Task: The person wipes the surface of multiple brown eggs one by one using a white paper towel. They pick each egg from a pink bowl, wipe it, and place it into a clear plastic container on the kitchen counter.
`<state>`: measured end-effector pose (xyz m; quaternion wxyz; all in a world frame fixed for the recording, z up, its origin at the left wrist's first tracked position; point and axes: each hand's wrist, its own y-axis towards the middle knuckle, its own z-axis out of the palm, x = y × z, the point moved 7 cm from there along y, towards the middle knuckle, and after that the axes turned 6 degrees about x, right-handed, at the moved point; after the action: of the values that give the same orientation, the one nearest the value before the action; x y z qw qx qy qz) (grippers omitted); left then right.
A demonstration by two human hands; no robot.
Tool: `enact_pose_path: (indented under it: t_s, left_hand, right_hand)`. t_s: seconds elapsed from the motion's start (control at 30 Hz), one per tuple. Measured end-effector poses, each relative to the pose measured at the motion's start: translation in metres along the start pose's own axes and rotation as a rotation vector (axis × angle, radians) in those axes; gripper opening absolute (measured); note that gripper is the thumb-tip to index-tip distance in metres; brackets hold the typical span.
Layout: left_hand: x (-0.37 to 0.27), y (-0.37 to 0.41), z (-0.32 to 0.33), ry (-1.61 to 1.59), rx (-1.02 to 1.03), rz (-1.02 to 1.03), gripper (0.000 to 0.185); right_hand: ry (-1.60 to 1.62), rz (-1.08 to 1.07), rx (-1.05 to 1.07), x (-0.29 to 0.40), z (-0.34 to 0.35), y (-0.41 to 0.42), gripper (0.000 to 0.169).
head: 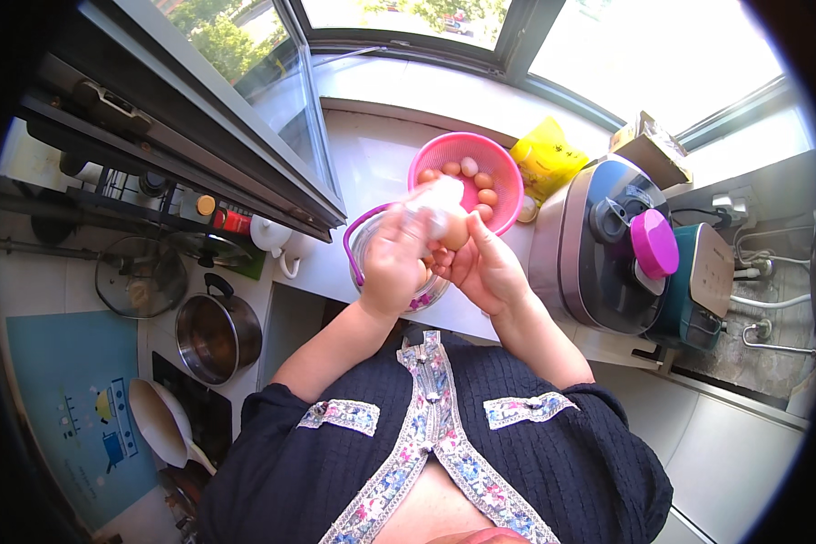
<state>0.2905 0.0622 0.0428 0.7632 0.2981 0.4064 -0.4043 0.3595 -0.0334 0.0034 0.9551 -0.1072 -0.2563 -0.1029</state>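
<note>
Between my hands is a brown egg (454, 233). My right hand (493, 262) grips it with thumb and fingers. My left hand (398, 255), blurred, holds a white cloth or tissue (438, 200) against the egg's side. Beyond them stands a pink plastic colander (514, 163) with several brown eggs and one paler egg (469, 166) around its inside. Below my hands is a clear round container (421, 299) with a purple handle (351, 251); some eggs show in it, partly hidden by my left hand.
An open window sash (245, 129) reaches in at the left. Right of the colander are a yellow plastic bag (547, 160), a rounded appliance with a dark top (585, 272), a purple lid (654, 243) and a cardboard box (646, 153). A white lidded pot (270, 234) and a steel pot (207, 340) stand left.
</note>
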Motion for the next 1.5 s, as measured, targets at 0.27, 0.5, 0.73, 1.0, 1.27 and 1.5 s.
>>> enact_pose_path:
  t_s: [0.27,0.5,0.73,1.0,1.27,1.5]
  left_hand:
    - [-0.028,-0.011,0.024,0.658,0.112,0.384,0.036]
    - [-0.039,-0.022,-0.030,0.196,-0.256,0.256,0.031]
    - [-0.039,-0.081,-0.085,-0.056,-0.444,0.245,0.038]
    - [-0.039,-0.147,-0.091,-0.137,-0.623,0.311,0.037]
    - [-0.025,-0.189,-0.095,-0.092,-0.772,0.306,0.040]
    - [-0.016,-0.185,-0.095,-0.062,-0.818,0.273,0.042]
  right_hand:
    - [0.098,-0.005,-0.020,0.006,0.003,-0.002,0.058]
    - [-0.944,-0.325,-0.037,0.041,0.026,-0.006,0.040]
    - [-2.219,-0.236,0.589,0.011,0.099,0.018,0.035]
    - [-2.409,0.388,1.200,-0.077,0.050,0.069,0.028]
    - [-2.426,0.576,1.284,-0.099,0.016,0.082,0.022]
    - [-2.370,0.349,1.723,-0.109,0.023,0.074,0.031]
